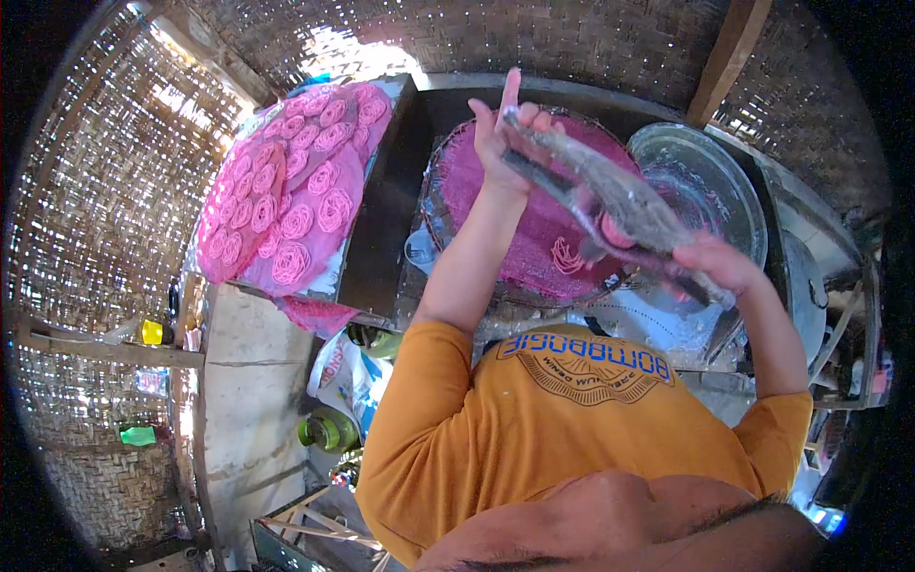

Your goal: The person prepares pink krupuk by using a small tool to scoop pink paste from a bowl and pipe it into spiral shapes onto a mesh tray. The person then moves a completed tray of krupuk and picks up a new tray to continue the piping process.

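In front of my chest I hold a long two-armed wooden press (607, 175), slanting down to the right. My left hand (511, 136) is at its upper left end, with some fingers curled over it and the thumb and index finger sticking out. My right hand (718, 264) grips the lower right end. Pink dough (616, 230) shows between the two arms near the middle. Beneath the press, a small tangle of pink strands (567, 256) lies on a magenta cloth (472, 171) spread over a round tray. The press hides part of the cloth.
On the left, pink cloths carrying several coiled strand nests (293, 222) cover a raised surface. A large grey basin (750, 207) stands at right, near a round metal lid (804, 293). A clear plastic cup (420, 250) sits beside the tray. Green gas cylinders (332, 429) stand lower left.
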A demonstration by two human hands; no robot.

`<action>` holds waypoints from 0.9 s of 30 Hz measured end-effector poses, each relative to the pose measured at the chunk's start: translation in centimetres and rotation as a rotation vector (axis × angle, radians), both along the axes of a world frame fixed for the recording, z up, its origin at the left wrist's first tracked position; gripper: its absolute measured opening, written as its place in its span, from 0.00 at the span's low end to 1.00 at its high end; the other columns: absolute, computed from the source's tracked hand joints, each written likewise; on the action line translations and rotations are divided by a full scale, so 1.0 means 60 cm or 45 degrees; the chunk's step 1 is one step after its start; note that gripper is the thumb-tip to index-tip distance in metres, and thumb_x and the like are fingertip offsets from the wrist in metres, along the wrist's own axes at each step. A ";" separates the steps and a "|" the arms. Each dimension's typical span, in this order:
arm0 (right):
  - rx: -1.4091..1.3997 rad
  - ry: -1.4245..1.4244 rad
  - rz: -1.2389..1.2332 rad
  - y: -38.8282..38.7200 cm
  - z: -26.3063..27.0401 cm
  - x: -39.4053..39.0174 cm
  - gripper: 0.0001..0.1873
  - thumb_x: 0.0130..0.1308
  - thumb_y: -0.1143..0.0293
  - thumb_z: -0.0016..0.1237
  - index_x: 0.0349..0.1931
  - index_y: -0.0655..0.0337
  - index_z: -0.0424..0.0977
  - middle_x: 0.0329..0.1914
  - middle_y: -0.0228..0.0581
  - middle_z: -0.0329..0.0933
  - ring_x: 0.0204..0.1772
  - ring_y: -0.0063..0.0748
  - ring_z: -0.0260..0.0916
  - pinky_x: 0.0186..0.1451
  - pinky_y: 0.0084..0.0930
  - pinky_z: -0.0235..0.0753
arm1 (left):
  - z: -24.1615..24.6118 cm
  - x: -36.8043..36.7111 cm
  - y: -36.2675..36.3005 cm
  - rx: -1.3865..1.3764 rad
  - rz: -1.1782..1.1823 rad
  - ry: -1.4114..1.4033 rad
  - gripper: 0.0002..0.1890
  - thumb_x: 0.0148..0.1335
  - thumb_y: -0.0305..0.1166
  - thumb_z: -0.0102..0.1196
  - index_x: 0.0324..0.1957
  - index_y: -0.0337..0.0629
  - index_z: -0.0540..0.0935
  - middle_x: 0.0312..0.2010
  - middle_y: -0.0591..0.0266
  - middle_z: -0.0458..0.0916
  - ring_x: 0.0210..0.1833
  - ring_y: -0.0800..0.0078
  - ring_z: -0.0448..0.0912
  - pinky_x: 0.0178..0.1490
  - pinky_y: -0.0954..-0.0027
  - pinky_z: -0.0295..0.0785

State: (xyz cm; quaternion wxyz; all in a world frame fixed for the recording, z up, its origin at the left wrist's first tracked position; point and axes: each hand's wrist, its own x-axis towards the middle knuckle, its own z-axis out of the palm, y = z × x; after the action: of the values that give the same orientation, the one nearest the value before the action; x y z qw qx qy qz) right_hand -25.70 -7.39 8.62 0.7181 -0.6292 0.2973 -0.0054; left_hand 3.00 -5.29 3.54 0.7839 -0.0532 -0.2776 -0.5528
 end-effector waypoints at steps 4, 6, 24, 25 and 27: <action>-0.193 0.061 0.040 -0.005 0.038 0.030 0.20 0.53 0.55 0.49 0.37 0.63 0.69 0.24 0.35 0.70 0.25 0.22 0.66 0.23 0.19 0.66 | 0.049 0.026 -0.007 -0.152 0.064 -0.036 0.39 0.51 0.65 0.33 0.59 0.49 0.54 0.21 0.73 0.69 0.27 0.76 0.69 0.39 0.64 0.66; -0.205 0.042 0.091 0.001 0.033 0.032 0.19 0.53 0.56 0.49 0.37 0.64 0.69 0.24 0.34 0.70 0.25 0.21 0.66 0.24 0.19 0.66 | 0.056 0.040 0.005 -0.185 -0.007 -0.021 0.39 0.52 0.66 0.29 0.58 0.50 0.57 0.21 0.73 0.70 0.27 0.76 0.70 0.40 0.63 0.65; -0.428 0.022 0.124 0.013 0.042 0.024 0.17 0.52 0.58 0.51 0.31 0.64 0.70 0.20 0.31 0.68 0.21 0.18 0.63 0.23 0.16 0.64 | 0.069 0.035 0.051 -0.187 -0.073 -0.080 0.35 0.55 0.62 0.30 0.56 0.48 0.62 0.19 0.73 0.67 0.27 0.76 0.67 0.44 0.64 0.62; -0.432 0.024 0.143 0.014 0.038 0.018 0.17 0.52 0.58 0.51 0.31 0.64 0.70 0.20 0.31 0.68 0.21 0.18 0.63 0.23 0.16 0.64 | 0.062 0.027 0.054 -0.138 -0.077 -0.056 0.35 0.54 0.63 0.29 0.56 0.50 0.62 0.19 0.72 0.68 0.26 0.75 0.67 0.43 0.63 0.62; -0.377 0.008 0.143 0.007 0.025 -0.002 0.19 0.51 0.57 0.51 0.34 0.65 0.69 0.21 0.32 0.68 0.22 0.19 0.63 0.24 0.17 0.64 | 0.052 0.013 0.051 -0.072 -0.125 -0.026 0.36 0.53 0.64 0.29 0.57 0.51 0.62 0.18 0.72 0.68 0.26 0.73 0.68 0.43 0.62 0.62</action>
State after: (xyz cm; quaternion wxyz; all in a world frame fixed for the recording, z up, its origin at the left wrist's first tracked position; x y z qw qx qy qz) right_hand -25.82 -6.95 10.13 0.6157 -0.7438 0.2599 -0.0068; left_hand 3.79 -2.23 6.68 0.7511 -0.0834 -0.2982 -0.5831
